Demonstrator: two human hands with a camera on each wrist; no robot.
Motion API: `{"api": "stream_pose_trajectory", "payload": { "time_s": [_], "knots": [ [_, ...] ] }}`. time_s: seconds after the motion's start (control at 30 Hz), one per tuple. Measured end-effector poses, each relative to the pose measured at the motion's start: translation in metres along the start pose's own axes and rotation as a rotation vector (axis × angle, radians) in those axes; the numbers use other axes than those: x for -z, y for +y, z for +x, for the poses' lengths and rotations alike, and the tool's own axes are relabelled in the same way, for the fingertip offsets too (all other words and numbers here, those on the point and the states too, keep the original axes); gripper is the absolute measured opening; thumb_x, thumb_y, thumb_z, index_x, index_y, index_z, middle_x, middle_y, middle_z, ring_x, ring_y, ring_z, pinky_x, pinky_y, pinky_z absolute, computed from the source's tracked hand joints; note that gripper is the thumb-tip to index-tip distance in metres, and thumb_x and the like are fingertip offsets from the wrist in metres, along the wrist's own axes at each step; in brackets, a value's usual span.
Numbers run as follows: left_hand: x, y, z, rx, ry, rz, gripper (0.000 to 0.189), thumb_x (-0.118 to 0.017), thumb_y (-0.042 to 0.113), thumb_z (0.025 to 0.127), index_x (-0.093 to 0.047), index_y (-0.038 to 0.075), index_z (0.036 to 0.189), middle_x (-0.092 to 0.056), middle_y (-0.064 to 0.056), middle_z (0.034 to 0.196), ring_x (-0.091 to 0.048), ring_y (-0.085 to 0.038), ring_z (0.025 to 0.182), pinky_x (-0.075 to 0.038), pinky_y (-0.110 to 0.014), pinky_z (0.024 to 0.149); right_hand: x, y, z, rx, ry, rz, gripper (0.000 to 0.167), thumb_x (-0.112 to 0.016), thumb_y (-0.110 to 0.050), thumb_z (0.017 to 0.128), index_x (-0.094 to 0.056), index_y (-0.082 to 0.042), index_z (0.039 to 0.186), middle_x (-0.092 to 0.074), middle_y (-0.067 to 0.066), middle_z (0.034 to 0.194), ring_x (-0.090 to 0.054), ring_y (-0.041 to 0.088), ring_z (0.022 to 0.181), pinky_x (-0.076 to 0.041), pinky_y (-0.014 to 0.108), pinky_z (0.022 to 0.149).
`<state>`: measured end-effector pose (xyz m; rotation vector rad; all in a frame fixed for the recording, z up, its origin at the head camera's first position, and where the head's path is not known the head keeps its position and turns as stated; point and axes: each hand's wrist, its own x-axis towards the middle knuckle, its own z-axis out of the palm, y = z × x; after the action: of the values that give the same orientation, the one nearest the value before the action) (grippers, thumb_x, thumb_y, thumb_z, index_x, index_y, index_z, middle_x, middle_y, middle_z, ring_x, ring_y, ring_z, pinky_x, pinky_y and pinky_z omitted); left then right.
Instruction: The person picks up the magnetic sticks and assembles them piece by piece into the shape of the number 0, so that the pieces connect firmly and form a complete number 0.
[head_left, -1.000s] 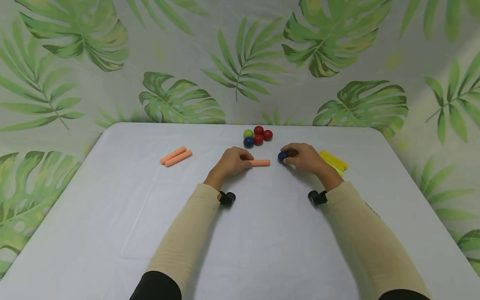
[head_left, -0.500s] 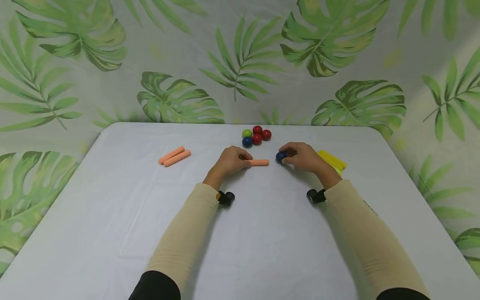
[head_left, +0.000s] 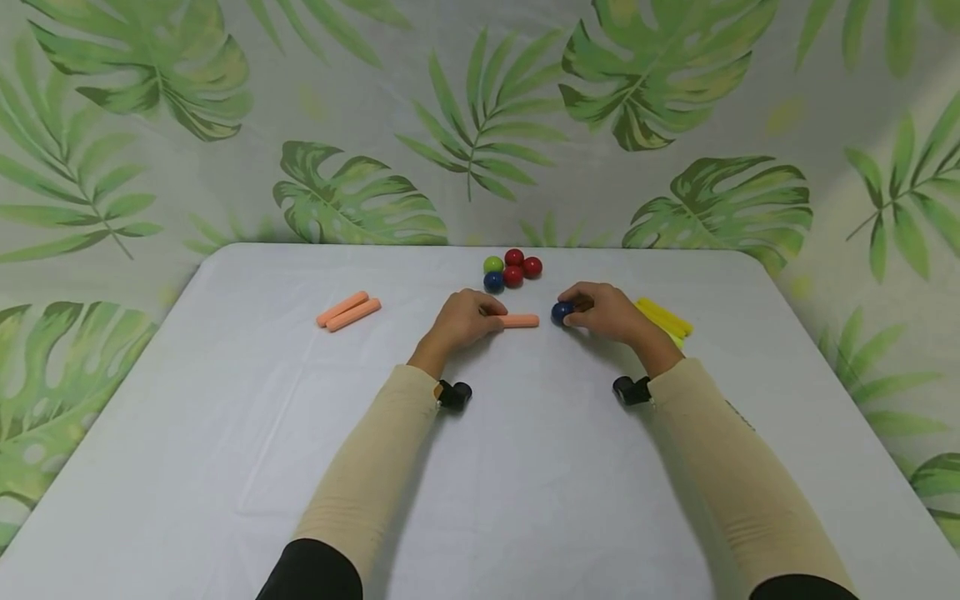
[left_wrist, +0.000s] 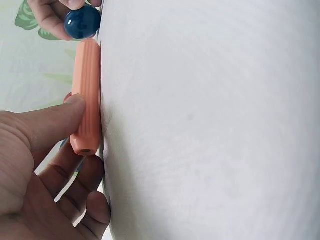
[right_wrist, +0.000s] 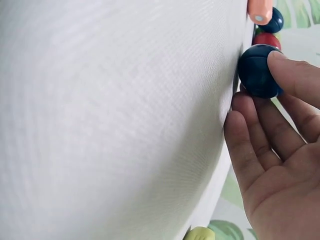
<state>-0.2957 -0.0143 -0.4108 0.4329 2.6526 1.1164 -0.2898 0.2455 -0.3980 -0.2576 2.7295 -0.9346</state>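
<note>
My left hand [head_left: 491,317] pinches one end of an orange ribbed stick [head_left: 521,321] that lies on the white table [head_left: 480,467]. In the left wrist view the thumb [left_wrist: 55,120] presses on the stick [left_wrist: 86,95], with the other fingers curled beneath it. Just to the right, my right hand [head_left: 573,308] grips a dark blue ball [head_left: 561,312] that sits on the table. The right wrist view shows the thumb [right_wrist: 295,75] on top of the ball [right_wrist: 257,70] and the fingers [right_wrist: 250,145] curled beside it. A small gap separates the stick's free end from the ball [left_wrist: 81,22].
A cluster of balls [head_left: 512,269], two red, one green and one blue, sits just behind the hands. Two more orange sticks [head_left: 348,311] lie at the left. Yellow sticks [head_left: 665,319] lie behind my right hand. A leaf-print cloth hangs beyond the table's far edge.
</note>
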Motion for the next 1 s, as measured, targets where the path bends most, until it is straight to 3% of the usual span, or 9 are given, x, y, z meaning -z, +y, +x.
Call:
{"api": "stream_pose_trajectory", "payload": {
  "time_s": [0.4,0.7,1.0],
  "knots": [
    [0.0,0.003,0.004,-0.025,0.053,0.0,0.021,-0.07,0.021,0.092,-0.076,0.016,0.111,-0.07,-0.004,0.108,-0.057,-0.019,0.092,-0.046,-0.026,0.074,0.001,0.001,0.0,-0.001,-0.019,0.018,0.036,-0.064,-0.014,0.095,-0.059,-0.009,0.131,-0.059,0.018,0.135,-0.056,0.033,0.122,-0.047,0.049,0.104],
    [-0.006,0.013,0.009,-0.073,0.039,0.069,0.022,-0.069,0.019,0.092,-0.076,0.015,0.113,-0.074,-0.004,0.108,-0.06,-0.02,0.093,-0.049,-0.027,0.078,0.001,-0.003,-0.001,0.029,-0.021,0.036,0.035,-0.065,-0.011,0.094,-0.061,-0.007,0.129,-0.061,0.019,0.133,-0.058,0.033,0.123,-0.047,0.049,0.105],
    [-0.008,0.012,0.01,-0.094,0.068,0.053,0.021,-0.07,0.017,0.092,-0.076,0.014,0.112,-0.071,-0.006,0.111,-0.06,-0.021,0.095,-0.049,-0.03,0.081,0.001,-0.002,-0.002,0.019,-0.031,0.042,0.035,-0.064,-0.011,0.095,-0.061,-0.006,0.13,-0.061,0.019,0.133,-0.058,0.033,0.123,-0.047,0.049,0.106]
  ]
}}
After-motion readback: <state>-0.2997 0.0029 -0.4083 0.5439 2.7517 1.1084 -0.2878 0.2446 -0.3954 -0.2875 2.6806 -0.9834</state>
